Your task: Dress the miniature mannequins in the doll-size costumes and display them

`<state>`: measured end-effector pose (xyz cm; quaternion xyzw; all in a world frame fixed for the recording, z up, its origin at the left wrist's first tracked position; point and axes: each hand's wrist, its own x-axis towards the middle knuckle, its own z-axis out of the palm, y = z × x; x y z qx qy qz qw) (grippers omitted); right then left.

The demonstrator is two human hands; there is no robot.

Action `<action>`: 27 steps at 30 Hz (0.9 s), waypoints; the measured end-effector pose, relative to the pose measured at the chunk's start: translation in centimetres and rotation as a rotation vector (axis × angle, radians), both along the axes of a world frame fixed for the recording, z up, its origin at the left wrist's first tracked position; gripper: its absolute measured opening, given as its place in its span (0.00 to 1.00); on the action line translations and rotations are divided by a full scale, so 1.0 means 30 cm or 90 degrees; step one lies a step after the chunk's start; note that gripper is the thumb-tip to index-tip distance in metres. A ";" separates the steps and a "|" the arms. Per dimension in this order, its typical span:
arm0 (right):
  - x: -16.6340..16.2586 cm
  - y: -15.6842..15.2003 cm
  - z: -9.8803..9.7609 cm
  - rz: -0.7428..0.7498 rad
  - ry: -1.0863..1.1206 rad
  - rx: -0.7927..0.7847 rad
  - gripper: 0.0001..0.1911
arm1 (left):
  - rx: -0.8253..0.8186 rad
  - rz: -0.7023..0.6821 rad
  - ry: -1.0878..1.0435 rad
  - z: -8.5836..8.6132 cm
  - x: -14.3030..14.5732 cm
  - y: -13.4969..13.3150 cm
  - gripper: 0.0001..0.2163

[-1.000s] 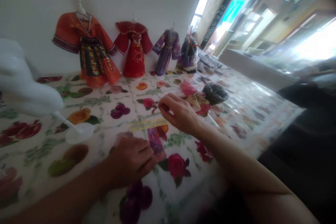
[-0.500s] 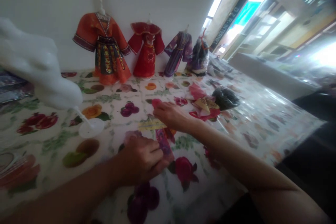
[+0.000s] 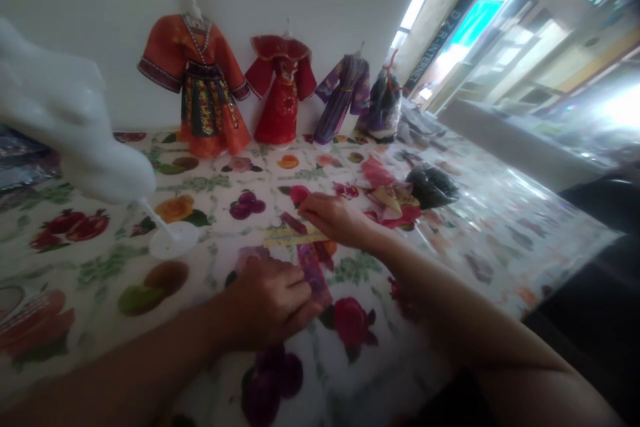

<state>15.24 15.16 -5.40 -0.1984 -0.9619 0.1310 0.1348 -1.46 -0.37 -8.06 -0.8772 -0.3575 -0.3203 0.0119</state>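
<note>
A patterned purple-red fabric strip (image 3: 315, 275) lies on the flowered tablecloth, with a pale yellow strip (image 3: 283, 236) crossing its upper part. My left hand (image 3: 273, 297) is closed, its curled fingers at the left edge of the purple strip. Farther up, my right hand (image 3: 335, 219) is closed in a pinch just beside the strip's top end. What its fingertips hold is too blurred to make out. A small orange-red piece (image 3: 327, 252) shows beside the purple strip, below my right wrist.
Against the wall stand small dress forms in an orange robe (image 3: 215, 100), a red dress (image 3: 283, 93) and a purple robe (image 3: 345, 97). A white bare torso form (image 3: 105, 127) leans at left. Folded red and gold cloth (image 3: 393, 200) and a dark plastic bag (image 3: 433, 187) lie at right.
My right hand has shifted slightly to the right, and a dark strip end now shows by its fingertips. My left hand stays almost in place.
</note>
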 end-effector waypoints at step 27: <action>-0.008 -0.053 0.020 0.041 0.259 -0.925 0.07 | -0.522 0.177 -0.730 0.001 -0.042 0.053 0.15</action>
